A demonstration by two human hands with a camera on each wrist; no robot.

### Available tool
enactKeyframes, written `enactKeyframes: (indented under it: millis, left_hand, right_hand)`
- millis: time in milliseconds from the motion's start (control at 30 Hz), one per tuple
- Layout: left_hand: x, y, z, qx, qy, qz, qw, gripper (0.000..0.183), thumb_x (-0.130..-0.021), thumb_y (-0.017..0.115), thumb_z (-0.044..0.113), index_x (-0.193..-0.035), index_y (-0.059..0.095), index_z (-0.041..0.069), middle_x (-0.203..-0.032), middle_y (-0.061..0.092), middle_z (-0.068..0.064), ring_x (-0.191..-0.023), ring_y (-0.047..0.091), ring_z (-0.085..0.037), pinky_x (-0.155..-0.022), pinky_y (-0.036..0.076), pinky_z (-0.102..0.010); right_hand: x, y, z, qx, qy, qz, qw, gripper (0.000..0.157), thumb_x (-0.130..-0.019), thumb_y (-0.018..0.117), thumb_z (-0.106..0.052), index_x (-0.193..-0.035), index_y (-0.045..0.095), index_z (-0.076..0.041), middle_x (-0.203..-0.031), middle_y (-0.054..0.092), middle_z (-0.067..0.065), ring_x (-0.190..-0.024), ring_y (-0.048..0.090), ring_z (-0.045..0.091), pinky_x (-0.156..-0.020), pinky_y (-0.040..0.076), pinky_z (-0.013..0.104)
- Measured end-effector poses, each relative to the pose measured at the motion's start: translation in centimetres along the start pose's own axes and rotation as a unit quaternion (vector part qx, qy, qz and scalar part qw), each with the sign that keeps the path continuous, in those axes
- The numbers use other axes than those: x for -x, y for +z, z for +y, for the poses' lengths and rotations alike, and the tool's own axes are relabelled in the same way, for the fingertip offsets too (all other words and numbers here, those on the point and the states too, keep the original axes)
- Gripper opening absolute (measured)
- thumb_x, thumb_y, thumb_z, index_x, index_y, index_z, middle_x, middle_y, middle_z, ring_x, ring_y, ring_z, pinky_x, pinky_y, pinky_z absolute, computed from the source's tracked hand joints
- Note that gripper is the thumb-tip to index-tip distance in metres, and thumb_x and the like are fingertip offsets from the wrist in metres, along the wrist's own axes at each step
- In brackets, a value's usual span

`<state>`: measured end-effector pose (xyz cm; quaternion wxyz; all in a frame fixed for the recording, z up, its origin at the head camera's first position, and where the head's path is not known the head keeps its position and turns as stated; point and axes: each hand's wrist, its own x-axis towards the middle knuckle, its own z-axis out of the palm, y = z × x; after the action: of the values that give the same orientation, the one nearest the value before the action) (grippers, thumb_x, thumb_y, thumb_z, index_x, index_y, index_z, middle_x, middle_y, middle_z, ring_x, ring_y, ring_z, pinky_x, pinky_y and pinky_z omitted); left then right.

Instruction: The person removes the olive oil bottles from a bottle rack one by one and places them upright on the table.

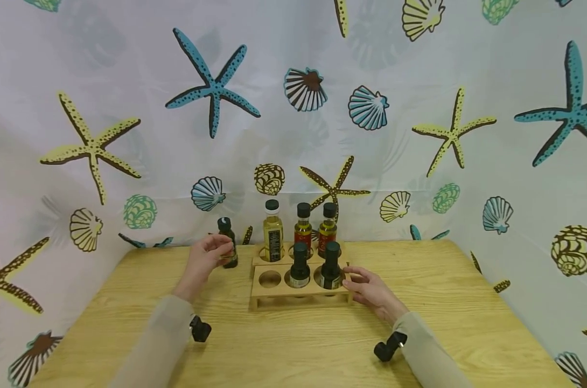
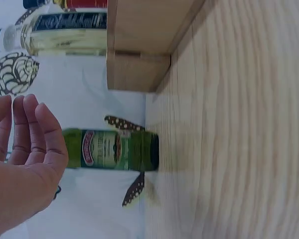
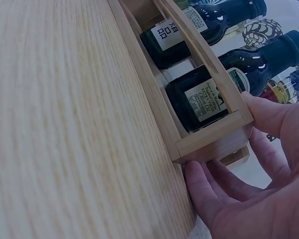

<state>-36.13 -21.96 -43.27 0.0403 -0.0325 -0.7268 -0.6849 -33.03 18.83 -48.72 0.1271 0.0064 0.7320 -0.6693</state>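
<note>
My left hand [image 1: 208,258] is raised beside a dark green bottle [image 1: 230,248] that stands on the table left of the wooden rack [image 1: 274,291]. In the left wrist view its fingers bend loosely with a gap to the thumb, in front of the labelled green bottle [image 2: 104,149], whose upper part they hide. At the rack's right end, my right hand [image 1: 371,291] holds the corner, thumb at the upper edge and fingers against the end panel [image 3: 222,144]. Two dark olive oil bottles [image 3: 199,99] sit in the front row, beside a vacant round hole [image 1: 270,278] on the left.
The raised back row carries a pale oil bottle [image 1: 273,237] with a white neck and two red-labelled bottles [image 1: 302,231] with dark caps. A curtain [image 1: 293,140] printed with starfish and shells hangs behind the wooden table [image 1: 293,350] and along its sides.
</note>
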Motion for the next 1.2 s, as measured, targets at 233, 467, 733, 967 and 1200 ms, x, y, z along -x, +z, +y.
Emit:
enactKeyframes:
  millis: [233, 467, 733, 967, 1200]
  left_hand:
    - [0.9, 2.3, 0.2, 0.016, -0.007, -0.02, 0.9996, 0.016, -0.099, 0.061, 0.016, -0.111, 0.063, 0.007, -0.094, 0.067, 0.002, -0.087, 0.067, -0.012, -0.083, 0.059, -0.034]
    - [1.8, 4.4, 0.0, 0.027, -0.007, -0.045, 0.9986, 0.017, -0.098, 0.062, 0.015, -0.112, 0.065, 0.006, -0.093, 0.069, -0.003, -0.087, 0.068, -0.017, -0.081, 0.059, -0.035]
    - [2.8, 6.7, -0.3, 0.037, -0.014, -0.061, 0.9974, 0.025, -0.097, 0.063, 0.012, -0.116, 0.06, -0.004, -0.092, 0.069, -0.004, -0.083, 0.067, -0.016, -0.081, 0.059, -0.039]
    - [3.5, 8.2, -0.5, 0.051, -0.032, -0.047, 0.9971, 0.028, -0.096, 0.063, 0.009, -0.117, 0.059, -0.008, -0.091, 0.069, -0.005, -0.082, 0.069, -0.018, -0.078, 0.059, -0.036]
    - [3.7, 9.1, -1.0, 0.035, -0.026, -0.063, 0.9971, 0.031, -0.095, 0.065, 0.012, -0.12, 0.061, -0.006, -0.097, 0.07, -0.008, -0.087, 0.069, -0.021, -0.076, 0.06, -0.033]
  right_hand:
    - [0.1, -0.1, -0.1, -0.002, 0.005, -0.004, 1.0, 0.048, -0.094, 0.068, -0.022, -0.14, 0.054, -0.015, -0.156, 0.03, 0.022, -0.137, 0.042, 0.036, -0.091, 0.049, 0.035]
    - [0.5, 0.2, -0.1, -0.006, 0.002, -0.004, 1.0, 0.047, -0.096, 0.065, -0.019, -0.141, 0.052, -0.014, -0.156, 0.03, 0.021, -0.136, 0.043, 0.034, -0.091, 0.048, 0.036]
    - [0.5, 0.3, -0.4, -0.004, 0.005, -0.008, 1.0, 0.048, -0.096, 0.065, -0.02, -0.141, 0.052, -0.014, -0.156, 0.03, 0.02, -0.138, 0.041, 0.034, -0.089, 0.048, 0.034]
    - [0.3, 0.3, -0.3, -0.003, 0.002, -0.017, 1.0, 0.048, -0.096, 0.066, -0.02, -0.141, 0.052, -0.013, -0.156, 0.029, 0.022, -0.138, 0.04, 0.036, -0.088, 0.048, 0.034]
    - [0.4, 0.1, -0.2, -0.01, 0.0, -0.018, 1.0, 0.049, -0.096, 0.064, -0.019, -0.143, 0.05, -0.014, -0.156, 0.028, 0.022, -0.137, 0.042, 0.034, -0.09, 0.047, 0.035]
